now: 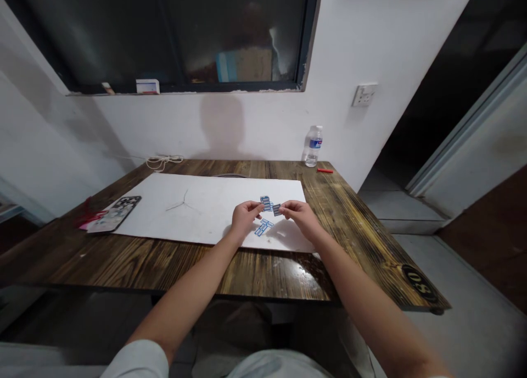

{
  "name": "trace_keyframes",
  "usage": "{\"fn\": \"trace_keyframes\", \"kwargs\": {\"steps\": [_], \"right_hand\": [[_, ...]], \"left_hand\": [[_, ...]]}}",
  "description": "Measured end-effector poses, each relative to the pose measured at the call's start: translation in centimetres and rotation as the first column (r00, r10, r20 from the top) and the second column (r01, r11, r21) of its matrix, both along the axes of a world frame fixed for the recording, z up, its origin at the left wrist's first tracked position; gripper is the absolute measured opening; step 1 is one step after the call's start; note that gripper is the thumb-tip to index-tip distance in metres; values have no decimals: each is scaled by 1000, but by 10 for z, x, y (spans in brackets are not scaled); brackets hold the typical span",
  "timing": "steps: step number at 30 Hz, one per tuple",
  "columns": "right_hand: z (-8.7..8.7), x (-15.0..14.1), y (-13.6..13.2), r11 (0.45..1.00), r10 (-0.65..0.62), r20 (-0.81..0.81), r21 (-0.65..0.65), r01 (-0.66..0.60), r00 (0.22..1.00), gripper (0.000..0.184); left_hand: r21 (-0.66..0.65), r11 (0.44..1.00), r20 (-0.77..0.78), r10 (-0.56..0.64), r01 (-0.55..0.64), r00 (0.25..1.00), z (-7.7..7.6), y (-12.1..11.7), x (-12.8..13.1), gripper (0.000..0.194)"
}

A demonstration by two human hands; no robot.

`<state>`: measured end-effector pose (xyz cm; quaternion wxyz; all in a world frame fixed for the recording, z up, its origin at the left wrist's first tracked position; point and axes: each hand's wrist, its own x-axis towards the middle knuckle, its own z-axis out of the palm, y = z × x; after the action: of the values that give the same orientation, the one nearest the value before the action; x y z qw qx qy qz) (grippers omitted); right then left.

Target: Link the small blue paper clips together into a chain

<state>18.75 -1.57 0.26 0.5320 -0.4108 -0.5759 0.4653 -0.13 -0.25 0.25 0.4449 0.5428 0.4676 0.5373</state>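
The grip of both hands is pinched shut: the left hand [246, 217] holds a cluster of blue-printed paper pieces [266, 203], and the right hand [302, 218] a single small piece [276, 209] just beside it, above more pieces [263, 227] lying on a white sheet [214, 202] on the wooden desk [123, 257].

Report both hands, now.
Left hand: closed, fingers pinching blue-printed paper pieces.
Right hand: closed, fingers pinching a small blue-printed piece.
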Motion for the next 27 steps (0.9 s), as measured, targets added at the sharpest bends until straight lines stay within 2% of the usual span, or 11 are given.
{"fn": "trace_keyframes", "kwargs": {"steps": [3, 6, 14, 27], "right_hand": [[0, -2, -2, 1000, -27, -8, -11, 27, 1000, 32], [-2, -3, 1, 998, -58, 55, -6, 59, 997, 35], [-10, -5, 7, 995, -104, 131, 7, 104, 986, 43], [-13, -10, 7, 998, -48, 79, -37, 51, 996, 44]], "left_hand": [[13, 998, -37, -62, 63, 997, 1, -3, 2, 35], [7, 994, -56, -113, 113, 992, 1, -5, 4, 36], [-2, 990, -115, -139, 140, 984, 3, -7, 5, 33], [0, 978, -144, -205, 207, 968, 3, -7, 5, 37]]}}
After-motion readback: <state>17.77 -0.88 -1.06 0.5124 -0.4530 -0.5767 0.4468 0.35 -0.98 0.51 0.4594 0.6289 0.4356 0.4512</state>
